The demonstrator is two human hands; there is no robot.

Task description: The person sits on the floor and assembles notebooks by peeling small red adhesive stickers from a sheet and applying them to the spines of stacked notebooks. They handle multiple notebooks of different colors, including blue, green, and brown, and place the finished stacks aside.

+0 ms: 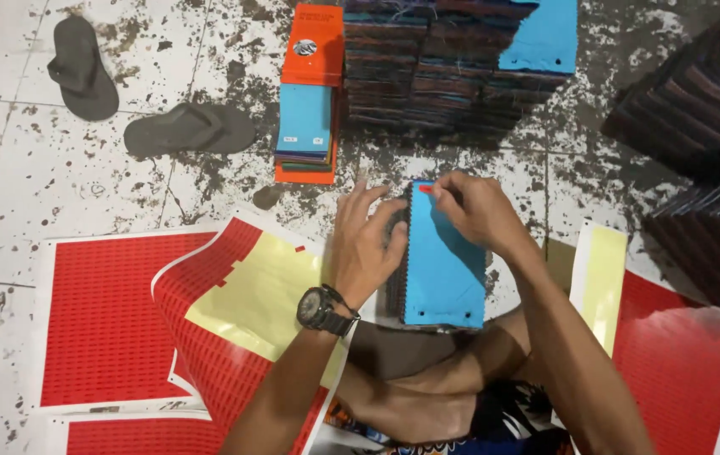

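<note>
A stack of fabric swatches [444,270] with a light blue piece on top lies on the floor in front of my crossed legs. My left hand [366,240] rests flat against the stack's left edge, fingers spread; a black watch sits on that wrist. My right hand [475,211] pinches a small red sticker [425,190] against the top left corner of the blue swatch.
Red sticker sheets [107,320] with yellow backing peeled up lie at left, and more [680,354] at right. An orange swatch book [309,93] and tall swatch piles [453,67] stand ahead, with more piles [706,118] at right. Two dark sandals [187,128] lie on the stained tiles.
</note>
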